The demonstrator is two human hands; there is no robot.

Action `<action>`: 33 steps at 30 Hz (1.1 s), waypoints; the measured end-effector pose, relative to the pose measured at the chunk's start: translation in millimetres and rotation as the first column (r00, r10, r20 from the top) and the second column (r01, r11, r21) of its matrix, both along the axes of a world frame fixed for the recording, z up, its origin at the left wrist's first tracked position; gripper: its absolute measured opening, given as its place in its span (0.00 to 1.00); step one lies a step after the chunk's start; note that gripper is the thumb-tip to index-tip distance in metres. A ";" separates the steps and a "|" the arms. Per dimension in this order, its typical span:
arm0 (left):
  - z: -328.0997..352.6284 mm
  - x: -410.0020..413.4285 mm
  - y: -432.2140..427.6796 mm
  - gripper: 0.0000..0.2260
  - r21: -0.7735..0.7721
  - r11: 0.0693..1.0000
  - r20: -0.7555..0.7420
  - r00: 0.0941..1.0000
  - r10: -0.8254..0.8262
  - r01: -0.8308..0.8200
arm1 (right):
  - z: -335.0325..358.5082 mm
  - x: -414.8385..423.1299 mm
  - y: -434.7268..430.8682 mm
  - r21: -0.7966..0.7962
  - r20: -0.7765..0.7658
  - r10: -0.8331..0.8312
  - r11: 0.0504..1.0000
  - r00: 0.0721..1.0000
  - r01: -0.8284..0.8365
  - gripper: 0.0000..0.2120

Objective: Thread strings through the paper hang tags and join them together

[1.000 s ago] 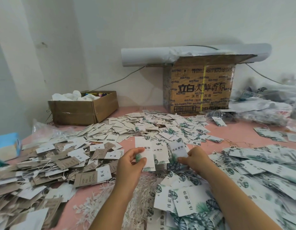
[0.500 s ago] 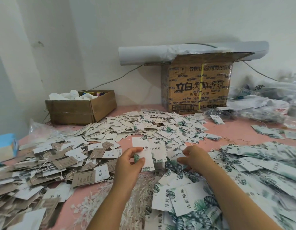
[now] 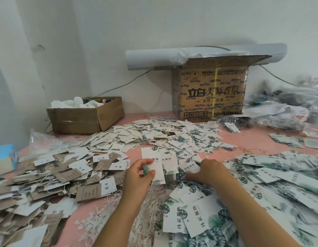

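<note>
Bare pink table (image 3: 252, 139) lay open toward 2 o'clock, a strip between the middle heap of tags (image 3: 154, 134) and the leaf-print heap (image 3: 279, 175) at 3, and again in a patch at 7. A tall printed carton (image 3: 211, 97) blocked 1 o'clock, a low open box (image 3: 83, 120) 10; brown tags (image 3: 47, 179) crowded 9.

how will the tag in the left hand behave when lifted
Probably stiff: the tag stands flat and unbent above the left hand pinching its lower half. Likely light too, since it looks like thin card.
</note>
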State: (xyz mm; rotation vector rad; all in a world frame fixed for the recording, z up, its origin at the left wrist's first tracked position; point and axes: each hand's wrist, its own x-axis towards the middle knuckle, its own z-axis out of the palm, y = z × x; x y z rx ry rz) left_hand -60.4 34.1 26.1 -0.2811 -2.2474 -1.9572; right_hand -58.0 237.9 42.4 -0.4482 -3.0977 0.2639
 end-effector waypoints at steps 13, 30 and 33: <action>0.2 0.6 0.3 0.14 -0.001 1.000 -0.005 1.000 0.000 0.000 | 0.4 -5.9 -0.6 0.011 0.024 0.056 0.998 0.998 -0.057 0.25; -0.8 -1.2 0.8 0.15 0.003 1.000 -0.013 1.000 0.009 -0.009 | -2.9 -11.6 5.6 -0.145 0.006 0.027 0.989 1.000 -0.026 0.21; -1.4 -1.1 0.5 0.15 0.007 1.000 0.000 1.000 0.006 -0.006 | 0.2 -11.8 9.3 -0.214 0.017 0.026 0.977 1.000 -0.021 0.19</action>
